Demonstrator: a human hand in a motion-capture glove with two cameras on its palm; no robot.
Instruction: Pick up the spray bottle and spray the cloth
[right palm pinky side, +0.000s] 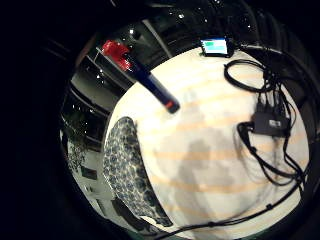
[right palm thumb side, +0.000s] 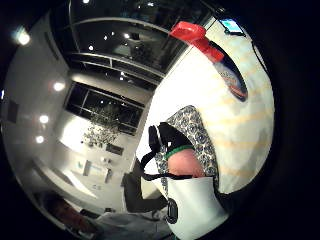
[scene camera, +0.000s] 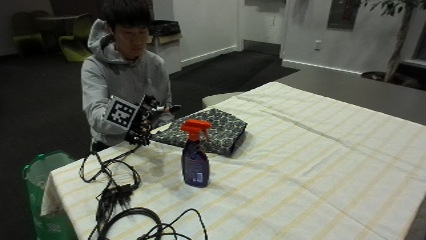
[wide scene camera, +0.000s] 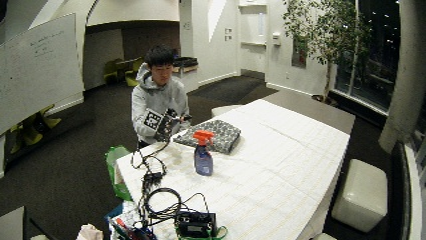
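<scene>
Outside view showing us what palm views are missing: gloved right hand (scene camera: 141, 125) hovering above table (scene camera: 319, 165) edge nearest person; finger state we cannot tell. Spray bottle (scene camera: 195, 155) standing upright near that edge, apart from hand, folded patterned cloth (scene camera: 203, 131) lying between them.

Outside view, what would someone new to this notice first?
The spray bottle with its orange trigger top stands upright, alone, near the middle of the striped tablecloth. Just behind it lies a folded patterned cloth. The seated person's gloved right hand is raised beside the cloth's edge, apart from the bottle.
</scene>
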